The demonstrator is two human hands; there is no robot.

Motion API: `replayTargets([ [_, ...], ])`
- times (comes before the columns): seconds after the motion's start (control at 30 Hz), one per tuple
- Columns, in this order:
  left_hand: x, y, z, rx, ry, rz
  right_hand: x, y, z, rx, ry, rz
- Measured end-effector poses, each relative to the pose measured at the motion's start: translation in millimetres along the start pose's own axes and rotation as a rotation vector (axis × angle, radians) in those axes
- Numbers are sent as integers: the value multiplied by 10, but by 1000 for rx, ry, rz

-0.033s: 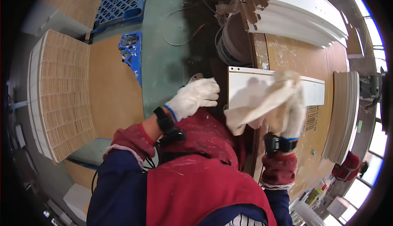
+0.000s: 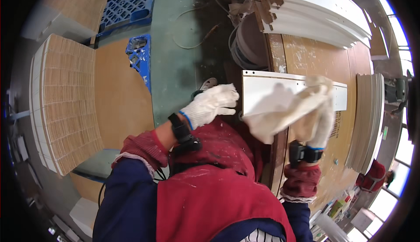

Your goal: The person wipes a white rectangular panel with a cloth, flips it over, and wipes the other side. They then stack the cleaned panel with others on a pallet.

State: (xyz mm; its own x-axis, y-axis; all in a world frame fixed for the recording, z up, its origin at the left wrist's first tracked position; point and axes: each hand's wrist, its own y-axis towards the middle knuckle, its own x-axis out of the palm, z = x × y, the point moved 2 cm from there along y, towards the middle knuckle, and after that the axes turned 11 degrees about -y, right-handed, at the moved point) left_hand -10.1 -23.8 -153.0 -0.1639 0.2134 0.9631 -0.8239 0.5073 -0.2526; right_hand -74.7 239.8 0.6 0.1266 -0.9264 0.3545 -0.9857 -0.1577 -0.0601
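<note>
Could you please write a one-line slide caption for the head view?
Gloved right hand wipes a white panel with a cloth while the gloved left hand steadies its end.

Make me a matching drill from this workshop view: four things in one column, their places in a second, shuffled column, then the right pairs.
Things
1. left hand in a white knit glove
2. pale crumpled cloth
3. flat white rectangular panel
4. blue plastic lattice pallet

Places
A. on the floor at the upper left
B. held in the gloved right hand over the panel
C. at the panel's left end
D. lying across the brown wooden workbench

Pairs: 1-C, 2-B, 3-D, 4-A
</note>
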Motion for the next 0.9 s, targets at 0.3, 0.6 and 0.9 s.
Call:
replayTargets([
  [0.3,341,638,-371,-169,181,58,-1171,109,-466,-3,-937,734],
  [0.6,297,622,-392,-107,214,117,-283,265,725,-159,-1928,-75],
  [0.9,380,390,-272,-130,356,340,-133,311,730,-527,-1669,-452],
])
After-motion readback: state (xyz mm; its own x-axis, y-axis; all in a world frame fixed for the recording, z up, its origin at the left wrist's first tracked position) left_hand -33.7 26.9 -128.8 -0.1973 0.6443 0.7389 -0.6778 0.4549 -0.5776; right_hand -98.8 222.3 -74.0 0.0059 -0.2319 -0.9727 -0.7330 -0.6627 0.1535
